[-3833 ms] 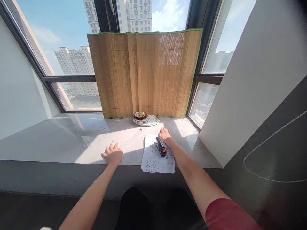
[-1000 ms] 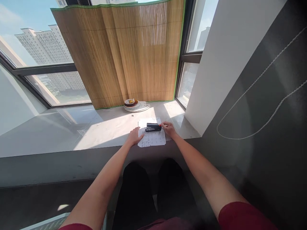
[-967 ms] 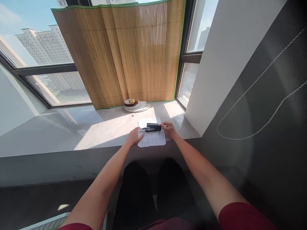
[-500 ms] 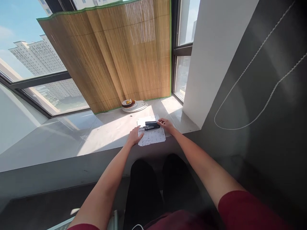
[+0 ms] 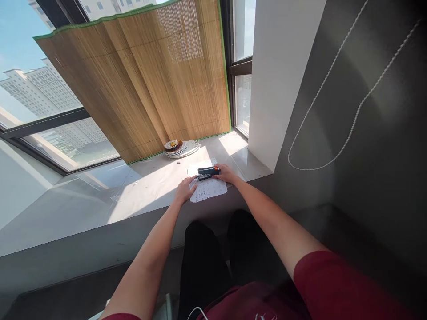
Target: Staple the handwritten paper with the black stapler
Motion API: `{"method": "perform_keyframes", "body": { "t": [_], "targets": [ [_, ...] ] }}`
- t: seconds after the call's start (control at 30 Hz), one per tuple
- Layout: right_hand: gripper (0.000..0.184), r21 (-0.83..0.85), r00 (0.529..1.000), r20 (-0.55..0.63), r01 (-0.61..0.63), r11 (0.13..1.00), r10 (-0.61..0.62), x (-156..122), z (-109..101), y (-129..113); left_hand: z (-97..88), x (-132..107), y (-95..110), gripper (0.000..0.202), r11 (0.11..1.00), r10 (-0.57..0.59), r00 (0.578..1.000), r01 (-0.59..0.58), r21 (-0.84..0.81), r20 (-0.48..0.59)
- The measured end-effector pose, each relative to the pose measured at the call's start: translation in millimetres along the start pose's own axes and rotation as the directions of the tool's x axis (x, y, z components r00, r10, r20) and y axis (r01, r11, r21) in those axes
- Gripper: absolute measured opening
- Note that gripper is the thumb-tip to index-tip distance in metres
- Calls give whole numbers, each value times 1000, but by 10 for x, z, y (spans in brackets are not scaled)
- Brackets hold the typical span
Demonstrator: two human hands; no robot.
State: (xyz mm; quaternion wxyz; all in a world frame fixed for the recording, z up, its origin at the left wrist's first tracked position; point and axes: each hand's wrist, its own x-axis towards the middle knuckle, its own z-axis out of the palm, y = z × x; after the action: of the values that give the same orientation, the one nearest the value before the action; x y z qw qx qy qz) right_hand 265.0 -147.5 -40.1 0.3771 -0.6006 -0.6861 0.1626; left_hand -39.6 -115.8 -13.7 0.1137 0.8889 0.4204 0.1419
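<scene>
A printed white sheet of paper [image 5: 208,190] lies at the front edge of a grey windowsill [image 5: 100,195]. A black stapler [image 5: 207,172] with an orange end rests across the top of the sheet. My right hand [image 5: 226,173] is curled around the stapler's orange end. My left hand [image 5: 185,190] lies flat on the sheet's left edge, fingers stretched toward the stapler's front tip.
A stack of plates [image 5: 180,148] with food scraps stands behind the paper, against a bamboo mat [image 5: 143,84] leaning on the window. A white wall [image 5: 276,80] closes the sill on the right. A bead cord [image 5: 333,89] hangs on the dark wall.
The stapler was turned from lengthwise to crosswise on the sheet. My left hand came from the bare sill onto the paper. The view has tilted and shifted right.
</scene>
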Motion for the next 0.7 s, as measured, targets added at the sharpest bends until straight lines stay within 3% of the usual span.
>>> {"method": "perform_keyframes", "body": {
  "t": [0.43, 0.53, 0.6, 0.7],
  "targets": [
    [40, 5, 999, -33, -42, 999, 42, -3, -7, -56, 71, -2, -87, 67, 998, -46, 998, 45, -39, -31],
    [41, 19, 998, -46, -37, 999, 38, 8, 10, -49, 88, 18, -114, 82, 993, -65, 997, 61, -96, -35],
    [46, 29, 998, -50, -37, 999, 39, 18, 20, -43, 115, 37, -143, 91, 986, -101, 995, 97, -133, -23],
    [60, 42, 998, -45, -35, 999, 37, 28, 27, -45, 170, 67, -204, 89, 984, -126, 992, 122, -127, -27]
  ]
}}
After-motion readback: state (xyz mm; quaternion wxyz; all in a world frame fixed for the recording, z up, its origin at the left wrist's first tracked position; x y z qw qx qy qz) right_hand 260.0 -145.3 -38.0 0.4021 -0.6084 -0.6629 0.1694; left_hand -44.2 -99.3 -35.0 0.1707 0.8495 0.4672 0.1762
